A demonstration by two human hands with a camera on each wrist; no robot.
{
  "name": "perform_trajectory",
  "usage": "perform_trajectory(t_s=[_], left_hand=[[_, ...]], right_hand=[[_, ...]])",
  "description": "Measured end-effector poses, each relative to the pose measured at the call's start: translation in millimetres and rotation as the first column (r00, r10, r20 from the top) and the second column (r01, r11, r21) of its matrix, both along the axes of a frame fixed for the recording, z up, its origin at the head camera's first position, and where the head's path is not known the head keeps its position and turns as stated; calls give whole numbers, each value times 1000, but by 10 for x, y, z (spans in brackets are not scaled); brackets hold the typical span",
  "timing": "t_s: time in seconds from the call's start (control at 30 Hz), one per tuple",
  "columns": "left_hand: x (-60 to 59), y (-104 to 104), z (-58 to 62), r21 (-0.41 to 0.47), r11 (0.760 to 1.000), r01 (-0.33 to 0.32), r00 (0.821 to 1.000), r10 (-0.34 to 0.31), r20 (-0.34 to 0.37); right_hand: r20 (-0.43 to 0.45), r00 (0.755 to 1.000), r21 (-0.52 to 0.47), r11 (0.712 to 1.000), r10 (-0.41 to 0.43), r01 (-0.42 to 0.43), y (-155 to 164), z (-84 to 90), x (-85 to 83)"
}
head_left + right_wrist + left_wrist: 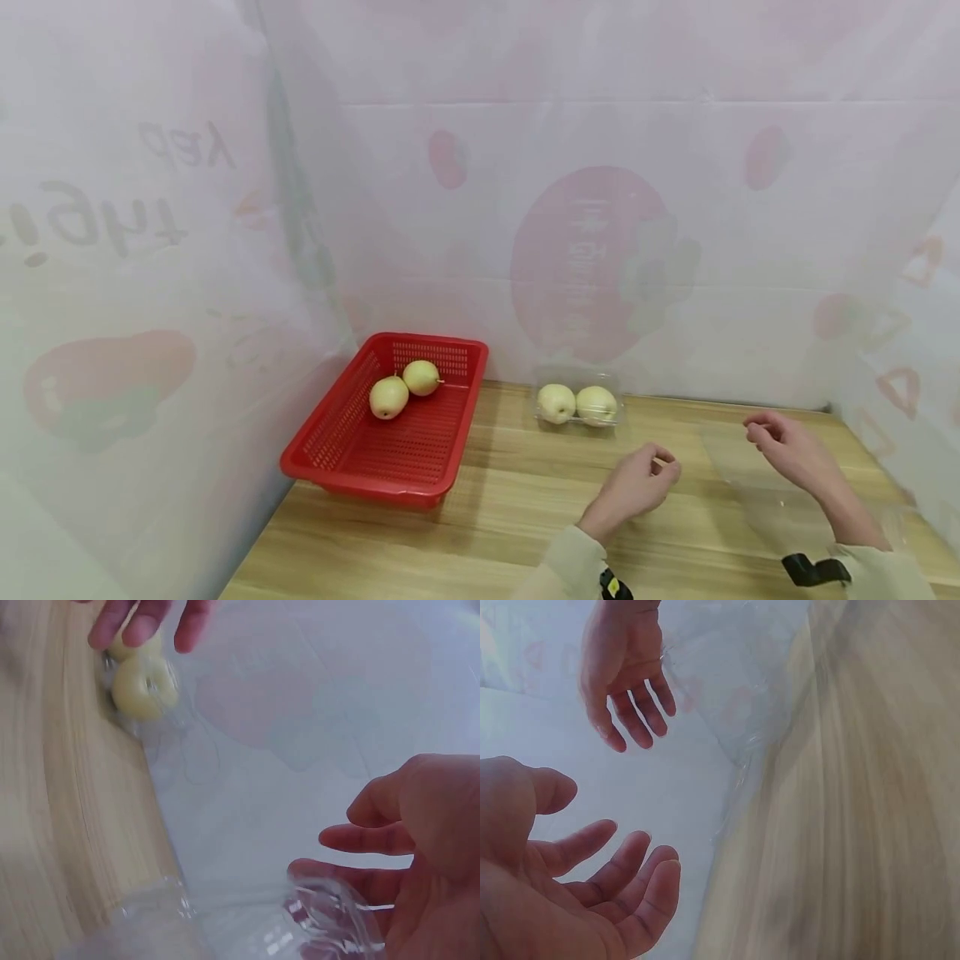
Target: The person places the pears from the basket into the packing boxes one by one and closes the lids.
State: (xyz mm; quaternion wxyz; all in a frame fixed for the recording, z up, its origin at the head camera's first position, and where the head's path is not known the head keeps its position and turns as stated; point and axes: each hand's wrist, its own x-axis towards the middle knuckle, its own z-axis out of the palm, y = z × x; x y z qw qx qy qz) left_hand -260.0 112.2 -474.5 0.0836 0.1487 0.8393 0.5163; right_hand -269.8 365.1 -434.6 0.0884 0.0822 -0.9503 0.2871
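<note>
Over the middle right of the table, my left hand (637,481) is raised with loosely bent fingers and holds nothing. Farther right is my right hand (797,454), its fingers relaxed, beside and partly in front of a clear plastic container (735,682). In the right wrist view the container's rim overlaps the fingertips of that hand; whether they touch cannot be told. Against the back wall sits another clear plastic container (577,418) with two pale yellow pears (556,403) inside.
A red plastic basket (408,483) with two more pears (389,397) stands on the left of the wooden table (510,517). Printed white sheets (465,225) hang at the back and both sides.
</note>
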Motion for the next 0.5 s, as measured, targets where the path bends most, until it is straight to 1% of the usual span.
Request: perform_trajectory(t_s=[0.1, 0.23, 0.37, 0.5], left_hand=[[48, 93, -1, -14, 1000, 17, 1000, -17, 0], [99, 196, 6, -23, 999, 22, 1000, -22, 5], [142, 274, 18, 14, 999, 39, 999, -40, 25], [183, 344, 15, 32, 996, 84, 996, -85, 36]], right_hand=[[-2, 1000, 49, 999, -18, 18, 97, -9, 8], [3, 999, 80, 996, -32, 32, 206, -22, -1], [4, 998, 139, 989, -56, 55, 345, -49, -22], [15, 997, 192, 979, -74, 70, 489, -87, -17]])
